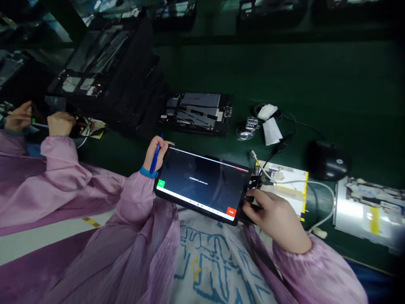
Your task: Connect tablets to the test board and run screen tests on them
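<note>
A tablet is held up in front of me, its screen lit dark with a green box at lower left and a red one at lower right. My left hand grips its left edge, with a blue pen tucked between the fingers. At the tablet's right edge, my right hand is closed, thumb and fingers pinched near the side. Something dark is at the fingertips, too hidden to name. Just behind that hand lies a white battery board with yellow edges and a white cable.
An opened tablet lies beyond mine. Stacked black trays rise at left, near a co-worker's hands. A tally counter, white paper pieces, a black round object and a silver device sit to the right.
</note>
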### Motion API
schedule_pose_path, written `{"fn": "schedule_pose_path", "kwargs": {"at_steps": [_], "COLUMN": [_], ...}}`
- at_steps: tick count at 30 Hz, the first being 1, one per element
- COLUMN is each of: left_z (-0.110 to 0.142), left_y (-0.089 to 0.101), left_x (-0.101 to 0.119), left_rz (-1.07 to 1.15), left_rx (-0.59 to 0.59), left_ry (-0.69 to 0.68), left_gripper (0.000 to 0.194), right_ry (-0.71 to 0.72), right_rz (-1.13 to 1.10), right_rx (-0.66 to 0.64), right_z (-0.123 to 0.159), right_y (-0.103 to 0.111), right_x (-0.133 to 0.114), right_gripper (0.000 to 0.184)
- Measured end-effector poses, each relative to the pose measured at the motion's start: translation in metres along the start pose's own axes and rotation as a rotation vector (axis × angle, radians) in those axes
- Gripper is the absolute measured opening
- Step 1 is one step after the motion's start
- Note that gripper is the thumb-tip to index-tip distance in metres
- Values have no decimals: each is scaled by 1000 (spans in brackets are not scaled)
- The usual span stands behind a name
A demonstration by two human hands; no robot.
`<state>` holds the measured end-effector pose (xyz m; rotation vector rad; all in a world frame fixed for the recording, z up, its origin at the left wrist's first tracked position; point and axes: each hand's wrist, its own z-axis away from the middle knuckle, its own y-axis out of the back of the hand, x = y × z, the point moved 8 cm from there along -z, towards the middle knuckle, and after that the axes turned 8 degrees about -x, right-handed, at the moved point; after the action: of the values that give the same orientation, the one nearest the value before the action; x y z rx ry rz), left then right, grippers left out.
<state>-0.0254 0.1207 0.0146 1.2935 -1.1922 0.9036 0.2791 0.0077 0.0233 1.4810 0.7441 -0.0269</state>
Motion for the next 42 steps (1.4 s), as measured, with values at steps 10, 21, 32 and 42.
{"fn": "schedule_pose_path", "kwargs": {"at_steps": [10,21,32,42], "left_z": [0,4,4,1], "left_y": [-1,0,0,-6], "left_x": [1,-20,-13,-7], "left_rz": [-19,63,62,-67], "left_rx": [4,1,12,-4], "left_ry": [-16,-3,1,14], "left_gripper": [40,34,34,28], "right_ry": [-457,408,144,88], "right_rz": [-574,-177,47,170], "right_rx": [266,-285,-30,1], "right_z": [1,-48,-8,15], "right_y": [26,-65,-28,-22], "right_x": [49,-177,-111,-70], "right_gripper": [24,67,51,32]}}
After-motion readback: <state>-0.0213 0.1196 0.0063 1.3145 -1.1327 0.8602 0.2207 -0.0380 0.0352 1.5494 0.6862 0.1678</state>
